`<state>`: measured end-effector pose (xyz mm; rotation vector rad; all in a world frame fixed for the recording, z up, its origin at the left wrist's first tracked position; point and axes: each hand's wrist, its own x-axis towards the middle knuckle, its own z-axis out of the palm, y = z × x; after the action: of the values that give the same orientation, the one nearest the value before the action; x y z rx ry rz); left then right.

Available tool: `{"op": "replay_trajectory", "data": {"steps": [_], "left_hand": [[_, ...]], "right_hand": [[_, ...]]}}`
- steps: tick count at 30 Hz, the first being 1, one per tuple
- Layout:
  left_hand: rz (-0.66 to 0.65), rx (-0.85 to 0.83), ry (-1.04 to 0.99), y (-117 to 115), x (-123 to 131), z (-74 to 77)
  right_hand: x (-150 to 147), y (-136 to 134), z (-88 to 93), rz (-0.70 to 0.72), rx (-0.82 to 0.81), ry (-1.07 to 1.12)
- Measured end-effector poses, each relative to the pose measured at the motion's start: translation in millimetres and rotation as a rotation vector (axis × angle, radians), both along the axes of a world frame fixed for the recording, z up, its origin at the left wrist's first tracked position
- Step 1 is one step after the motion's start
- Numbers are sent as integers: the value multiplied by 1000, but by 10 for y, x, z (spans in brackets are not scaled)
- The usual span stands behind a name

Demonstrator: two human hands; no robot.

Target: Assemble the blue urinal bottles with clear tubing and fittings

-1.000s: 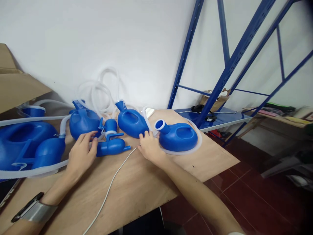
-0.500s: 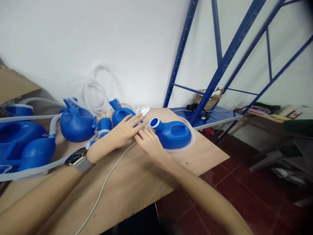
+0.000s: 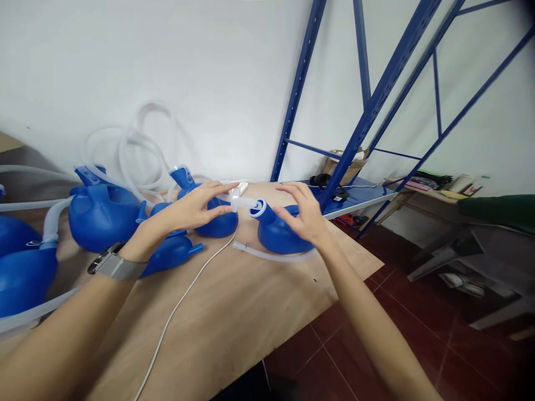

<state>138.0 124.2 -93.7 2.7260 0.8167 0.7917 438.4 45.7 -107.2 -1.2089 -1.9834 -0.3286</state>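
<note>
Between the thumb and fingers of my left hand (image 3: pixel 204 205) is a translucent plastic connector (image 3: pixel 234 200). Its tubular end points right and reaches into the open mouth of a blue urinal bottle (image 3: pixel 278 236), which lies on the table with its neck tilted up to the left. My right hand (image 3: pixel 304 214) is over the bottle, fingers spread and curved, thumb close to the neck. Whether the thumb touches the neck I cannot tell. The hand covers the bottle's handle. A clear hose (image 3: pixel 271 255) with a small metal clip near its end curves along the bottle's front.
More blue bottles (image 3: pixel 104 214) stand at the left and behind my left hand, with coiled clear hoses (image 3: pixel 146 145) against the wall. A white cable (image 3: pixel 178 309) crosses the wooden table (image 3: pixel 251 312). Blue shelving (image 3: pixel 368 120) rises at the right.
My hands have moved apart, the right one shifting over the bottle. The connector, hidden before, now shows with its end in the bottle's mouth. The camera view has shifted slightly right.
</note>
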Motion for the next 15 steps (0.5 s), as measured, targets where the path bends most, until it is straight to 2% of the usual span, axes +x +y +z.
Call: {"op": "replay_trajectory", "data": {"steps": [2,5,7,10,15], "left_hand": [[48,54,12,78,-21,-61],[58,180,56,189,31,-158],[55,244,93,230,129,-197],[37,301,165,234,345,-207],[20,255,236,181,659,-139]], "right_hand": [[299,94,-20,-87,-136,-47],[615,204,-191,-116,-357,-103],[693,243,-333,-114,-361,-49],[670,257,-460,-131,-274,38],[599,251,-436,-170,-318,45]]}}
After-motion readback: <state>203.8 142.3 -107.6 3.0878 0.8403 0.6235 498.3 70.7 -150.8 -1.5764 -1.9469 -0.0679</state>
